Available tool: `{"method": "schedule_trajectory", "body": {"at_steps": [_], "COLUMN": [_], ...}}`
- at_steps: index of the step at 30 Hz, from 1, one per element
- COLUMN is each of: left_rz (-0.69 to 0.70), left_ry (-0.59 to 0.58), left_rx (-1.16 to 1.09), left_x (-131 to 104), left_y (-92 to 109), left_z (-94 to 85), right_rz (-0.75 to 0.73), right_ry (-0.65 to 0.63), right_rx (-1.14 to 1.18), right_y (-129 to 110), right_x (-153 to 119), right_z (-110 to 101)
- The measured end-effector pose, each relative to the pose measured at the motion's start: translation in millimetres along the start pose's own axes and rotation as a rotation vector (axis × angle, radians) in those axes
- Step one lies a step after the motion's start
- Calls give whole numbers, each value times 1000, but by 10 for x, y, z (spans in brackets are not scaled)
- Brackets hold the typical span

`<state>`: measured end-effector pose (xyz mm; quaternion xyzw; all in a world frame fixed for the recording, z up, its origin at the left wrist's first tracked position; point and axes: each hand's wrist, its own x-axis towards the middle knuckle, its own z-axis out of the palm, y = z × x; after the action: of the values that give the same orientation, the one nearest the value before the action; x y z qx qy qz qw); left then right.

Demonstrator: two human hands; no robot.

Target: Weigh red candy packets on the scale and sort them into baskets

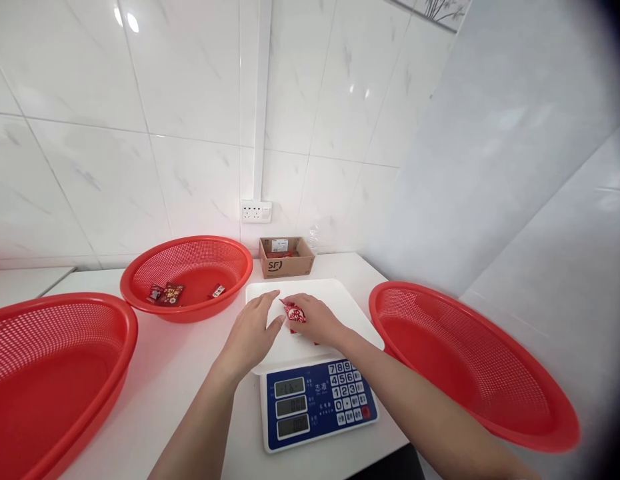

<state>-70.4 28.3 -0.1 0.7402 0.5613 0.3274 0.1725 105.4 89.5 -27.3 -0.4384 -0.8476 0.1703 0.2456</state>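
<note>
A white-and-blue electronic scale [320,407] stands on the table in front of me, with a flat white weighing pan [335,293] on top. Over the middle of the pan, my right hand [317,321] is closed around small red-and-white snack packets [295,313]. The fingers partly cover them, so I cannot tell how many there are. Beside it, my left hand [250,335] is over the pan's left side with its fingers extended and apart, holding nothing. Its thumb points toward the packets. The upper display shows characters too faint to read surely.
A red plastic basket [187,243] at the back left holds a few small packets [167,293]. Another red basket [126,333] is at the near left, and a third red basket [490,333] is on the right. Against the tiled wall sits a cardboard box [293,268] with red items inside.
</note>
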Motion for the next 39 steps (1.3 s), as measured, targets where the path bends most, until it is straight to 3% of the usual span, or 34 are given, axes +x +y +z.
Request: {"method": "schedule_trajectory", "body": {"at_steps": [7, 13, 16, 20, 27, 33, 39], "left_rz": [-9, 13, 13, 15, 36, 47, 87], "left_ry": [-29, -67, -80, -99, -110, -126, -112], "left_rx": [2, 24, 24, 42, 35, 25, 20], "left_x": [-21, -31, -33, -35, -43, -51, -39], "left_y": [56, 90, 91, 90, 105, 104, 67], "left_z": [-18, -7, 9, 17, 26, 42, 76], "right_rz": [110, 266, 337, 349, 366, 268, 177], "right_ry": [226, 338, 290, 107, -279, -281, -82], "right_rx": [120, 92, 30, -6, -165, -223, -248], "right_y": [4, 52, 181, 304, 99, 66, 56], "right_x": [63, 10, -72, -207, -314, -287, -247], "right_z": [-125, -403, -527, -585, -471, -252, -157]}}
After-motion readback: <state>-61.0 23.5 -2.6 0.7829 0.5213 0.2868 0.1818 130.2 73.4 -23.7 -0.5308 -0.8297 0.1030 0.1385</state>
